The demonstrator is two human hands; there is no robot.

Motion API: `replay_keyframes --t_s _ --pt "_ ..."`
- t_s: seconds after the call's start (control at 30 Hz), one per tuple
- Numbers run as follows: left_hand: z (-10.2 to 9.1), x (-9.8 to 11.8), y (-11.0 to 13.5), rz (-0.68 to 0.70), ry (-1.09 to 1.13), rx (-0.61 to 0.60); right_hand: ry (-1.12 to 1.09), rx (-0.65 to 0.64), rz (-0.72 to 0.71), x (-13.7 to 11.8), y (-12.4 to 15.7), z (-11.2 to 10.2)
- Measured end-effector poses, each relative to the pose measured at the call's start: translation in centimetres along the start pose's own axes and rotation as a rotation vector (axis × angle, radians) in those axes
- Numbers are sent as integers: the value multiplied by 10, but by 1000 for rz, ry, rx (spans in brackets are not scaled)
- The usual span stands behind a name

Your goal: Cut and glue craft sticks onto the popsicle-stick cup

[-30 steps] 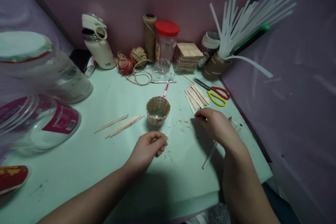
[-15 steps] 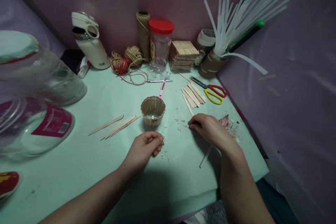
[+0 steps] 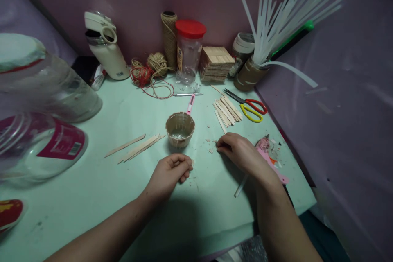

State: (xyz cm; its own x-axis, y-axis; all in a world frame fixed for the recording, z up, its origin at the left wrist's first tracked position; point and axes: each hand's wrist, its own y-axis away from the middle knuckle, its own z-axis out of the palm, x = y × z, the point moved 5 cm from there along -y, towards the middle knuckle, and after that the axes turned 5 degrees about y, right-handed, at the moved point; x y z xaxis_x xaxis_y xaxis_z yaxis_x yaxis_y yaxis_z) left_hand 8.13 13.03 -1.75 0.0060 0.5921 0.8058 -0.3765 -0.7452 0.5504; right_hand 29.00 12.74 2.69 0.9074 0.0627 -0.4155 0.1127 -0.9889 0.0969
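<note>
My left hand [image 3: 172,172] rests on the table in front of a small clear cup [image 3: 180,130] with a brown scalloped wall. Its fingers are curled and closed with the thumb against them; anything inside is hidden. To the right, my right hand [image 3: 238,149] is closed in a pinch low over the table, beside small wood chips [image 3: 210,151]. What the fingertips hold, if anything, is too small to tell. Just beyond it lies a pile of craft sticks [image 3: 227,111]. Several pointed sticks [image 3: 139,149] lie left of the cup.
Scissors [image 3: 251,108], a pink glue gun [image 3: 273,161] and a pink-handled cutter [image 3: 190,104] lie around. Behind stand a red-lidded jar [image 3: 190,49], twine balls [image 3: 156,64], a stack of wooden squares [image 3: 215,65] and a holder of white glue sticks [image 3: 250,75]. Large jars [image 3: 61,90] stand left.
My right hand has shifted slightly left over the wood chips, and more of the pink glue gun shows behind it. My left hand has stayed put. The view has shifted slightly.
</note>
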Motion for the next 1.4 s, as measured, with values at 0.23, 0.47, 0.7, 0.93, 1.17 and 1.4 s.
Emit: replay_keyframes --t_s 0.23,0.47,0.7,0.93,1.17,1.4 --pt "-1 -2 0 -4 -11 -9 31 -17 -7 0 -3 3" --pt "0 0 1 10 -6 -8 -104 61 58 -3 -1 -4" --pt "1 1 2 14 14 3 -902 6 150 -23 2 4" --pt "0 -1 1 36 14 -11 -1266 -79 286 -36 10 36" --pt "3 3 4 74 24 -24 -1267 -84 226 -39 11 38" --pt "4 4 4 92 34 -28 -1202 -102 247 -42 13 39"
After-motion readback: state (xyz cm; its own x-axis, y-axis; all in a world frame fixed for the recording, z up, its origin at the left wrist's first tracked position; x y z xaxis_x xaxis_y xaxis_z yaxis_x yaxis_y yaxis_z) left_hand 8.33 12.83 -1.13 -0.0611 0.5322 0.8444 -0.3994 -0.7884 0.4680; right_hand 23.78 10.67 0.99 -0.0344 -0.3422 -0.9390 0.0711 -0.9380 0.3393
